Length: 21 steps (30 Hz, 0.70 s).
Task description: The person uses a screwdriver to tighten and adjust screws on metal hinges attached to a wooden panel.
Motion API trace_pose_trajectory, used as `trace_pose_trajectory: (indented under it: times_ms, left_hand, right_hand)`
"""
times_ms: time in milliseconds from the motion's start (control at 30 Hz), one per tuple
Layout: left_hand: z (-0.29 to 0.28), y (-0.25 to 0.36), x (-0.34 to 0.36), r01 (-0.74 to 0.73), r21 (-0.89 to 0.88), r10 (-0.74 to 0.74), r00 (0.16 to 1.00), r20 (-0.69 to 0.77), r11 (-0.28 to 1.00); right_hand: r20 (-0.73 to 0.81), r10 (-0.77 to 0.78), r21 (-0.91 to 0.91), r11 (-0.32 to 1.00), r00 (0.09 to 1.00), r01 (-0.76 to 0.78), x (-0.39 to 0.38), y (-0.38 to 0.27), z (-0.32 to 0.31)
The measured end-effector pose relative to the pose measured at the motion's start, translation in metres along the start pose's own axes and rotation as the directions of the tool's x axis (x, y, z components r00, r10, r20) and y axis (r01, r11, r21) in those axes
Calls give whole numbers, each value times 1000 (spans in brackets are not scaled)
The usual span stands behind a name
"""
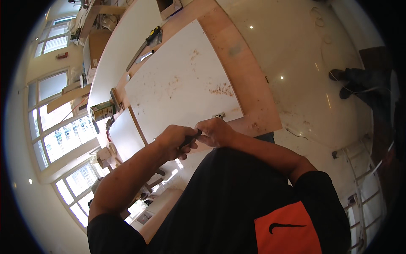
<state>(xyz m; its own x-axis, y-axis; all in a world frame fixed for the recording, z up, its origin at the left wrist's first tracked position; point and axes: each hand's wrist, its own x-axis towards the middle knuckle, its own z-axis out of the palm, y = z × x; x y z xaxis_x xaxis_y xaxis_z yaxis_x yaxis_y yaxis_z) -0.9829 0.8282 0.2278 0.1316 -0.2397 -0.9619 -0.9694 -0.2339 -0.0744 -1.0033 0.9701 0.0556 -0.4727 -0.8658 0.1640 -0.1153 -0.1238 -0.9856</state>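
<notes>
In front of my body my left hand [171,139] is wrapped round a black, handle-like tool [190,139], whose exact kind I cannot make out. My right hand [216,132] is closed, its thumb and fingertips meeting at the tool's front end. What those fingertips pinch is too small and covered to tell. Both hands are over the near edge of a large white panel [177,63] dotted with brown wood dust. A small metal hinge-like fitting [219,115] sits at the panel's near edge, just beyond my right hand.
The panel rests on a wooden board [258,99]. A handsaw [154,36] with a black and yellow handle lies beyond its left edge. At left are a green box [102,111] and another white panel [124,133]. A person's shoes [344,84] and a ladder [359,186] are at right.
</notes>
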Motion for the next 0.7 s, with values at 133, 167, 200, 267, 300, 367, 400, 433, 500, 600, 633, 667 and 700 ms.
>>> trace_pose_trajectory:
  times_ms: [133,167,200,267,300,367,400,433,500,600,633,667,700]
  left_hand:
    - [13,16,-6,-182,551,251,967,-52,814]
    - [14,16,-8,-254,810,407,913,20,529]
    - [19,9,-8,-282,948,542,825,161,148]
    - [26,-1,-13,-216,907,576,713,400,-362]
    - [24,-11,-13,-206,910,586,709,392,-360]
    - [22,-27,-11,-161,874,619,648,444,-458]
    - [23,-31,-6,-130,879,629,651,425,-459]
    - [27,-30,-7,-130,877,630,647,428,-462]
    - [32,-28,-10,-237,951,768,565,302,-200]
    - [25,-5,-11,-162,245,204,966,-157,956]
    - [19,-5,-7,-161,246,203,967,-153,956]
    - [12,-6,0,-139,212,163,981,-104,967]
    - [9,-6,5,-113,178,125,991,-55,977]
  right_hand:
    - [-60,-41,-10,999,997,40,0,-1,-1]
    - [-71,-20,-41,999,997,17,2,-1,0]
    - [-82,-2,-72,997,997,-4,2,-2,2]
    - [-41,-48,-121,992,998,42,1,3,-2]
    - [-2,-81,-166,983,997,79,2,5,-2]
    - [18,-81,-139,987,997,83,2,6,1]
    - [26,-109,-150,982,994,111,1,9,-1]
    - [36,-133,-161,977,990,137,-1,11,-3]
    - [18,-149,-133,980,989,150,-6,14,-1]
    - [7,-124,-120,985,992,124,-9,18,-3]
    - [18,-96,-126,987,995,97,-9,20,-1]
    - [18,-90,-127,988,996,92,-10,23,-2]
    - [23,-42,-146,988,999,45,-13,27,-7]
